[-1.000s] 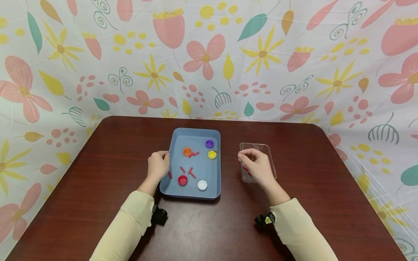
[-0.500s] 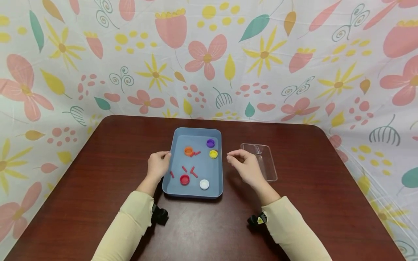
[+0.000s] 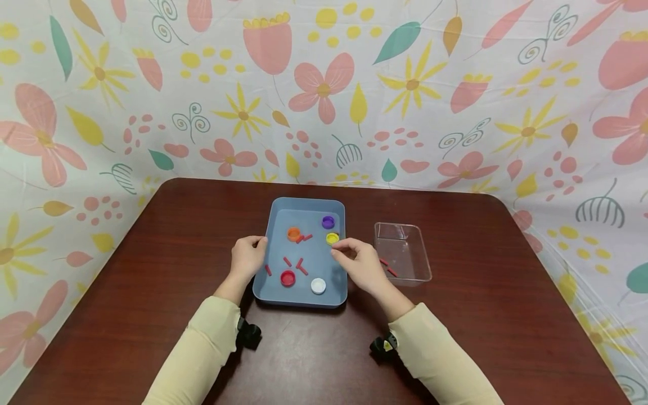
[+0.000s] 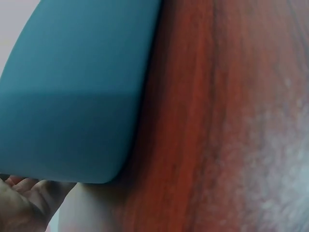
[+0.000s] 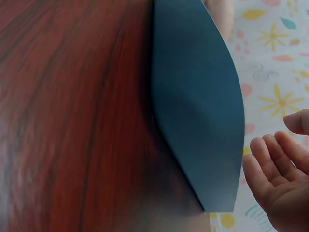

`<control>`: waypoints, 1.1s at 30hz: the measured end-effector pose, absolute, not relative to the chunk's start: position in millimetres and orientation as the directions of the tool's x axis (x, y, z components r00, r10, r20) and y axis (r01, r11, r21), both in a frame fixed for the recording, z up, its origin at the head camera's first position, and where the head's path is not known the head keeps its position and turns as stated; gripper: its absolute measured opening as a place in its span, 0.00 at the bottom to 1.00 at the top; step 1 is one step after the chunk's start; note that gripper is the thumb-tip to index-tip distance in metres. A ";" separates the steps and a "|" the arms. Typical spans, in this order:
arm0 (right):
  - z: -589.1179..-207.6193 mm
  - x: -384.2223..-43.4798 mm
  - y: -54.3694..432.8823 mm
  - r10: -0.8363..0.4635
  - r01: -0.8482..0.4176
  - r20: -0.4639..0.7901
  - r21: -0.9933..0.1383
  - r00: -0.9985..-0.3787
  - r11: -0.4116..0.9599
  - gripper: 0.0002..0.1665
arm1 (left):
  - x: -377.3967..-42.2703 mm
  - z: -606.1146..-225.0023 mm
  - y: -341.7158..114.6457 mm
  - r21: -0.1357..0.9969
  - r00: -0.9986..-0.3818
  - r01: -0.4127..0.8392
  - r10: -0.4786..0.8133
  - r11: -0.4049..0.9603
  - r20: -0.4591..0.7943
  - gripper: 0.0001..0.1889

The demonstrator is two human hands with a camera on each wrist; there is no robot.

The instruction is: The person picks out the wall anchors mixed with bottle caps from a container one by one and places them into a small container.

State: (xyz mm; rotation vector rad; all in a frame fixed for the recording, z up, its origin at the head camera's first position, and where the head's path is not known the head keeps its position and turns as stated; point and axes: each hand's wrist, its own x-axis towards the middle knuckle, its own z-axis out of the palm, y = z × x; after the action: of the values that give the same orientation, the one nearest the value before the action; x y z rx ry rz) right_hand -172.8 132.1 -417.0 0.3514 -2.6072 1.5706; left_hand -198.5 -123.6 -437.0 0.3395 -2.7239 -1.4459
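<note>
My left hand grips the left rim of the blue-grey tray. In the left wrist view, its fingers show beyond the tray wall. My right hand hovers over the tray's right rim, thumb and index tip slightly apart near the yellow bottle cap; nothing shows between them. Several short red sticks lie scattered in the tray, along with an orange cap, a purple cap, a red cap and a white cap.
To the right of the tray stands a clear plastic box, with red sticks inside. Both rest on a dark wooden table. A flowered cloth hangs behind the table's far edge.
My right hand has moved left from over the clear box to the tray's right rim, leaving the box in full view. The left hand keeps its grip on the tray.
</note>
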 end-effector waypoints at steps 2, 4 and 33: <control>-418.2 -172.4 127.8 -0.161 -0.245 0.191 -0.856 -0.968 0.456 0.10 | -198.4 -436.6 -123.4 0.823 -0.975 -0.177 -0.210 0.540 -0.072 0.18; -420.0 -172.6 123.5 -0.169 -0.257 0.201 -0.852 -0.965 0.457 0.11 | -198.6 -436.0 -122.9 0.825 -0.974 -0.183 -0.210 0.534 -0.080 0.18; -434.3 -178.2 84.1 -0.399 -0.366 0.119 -0.688 -0.909 0.627 0.11 | -204.4 -440.8 -131.4 0.870 -0.968 -0.239 -0.177 0.432 -0.178 0.20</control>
State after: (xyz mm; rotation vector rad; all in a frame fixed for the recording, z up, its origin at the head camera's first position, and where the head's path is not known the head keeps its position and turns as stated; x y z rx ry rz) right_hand -178.2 84.1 -434.3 0.6760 -2.8735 1.1992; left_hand -204.4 -131.4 -440.8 0.3940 -2.7079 -1.6613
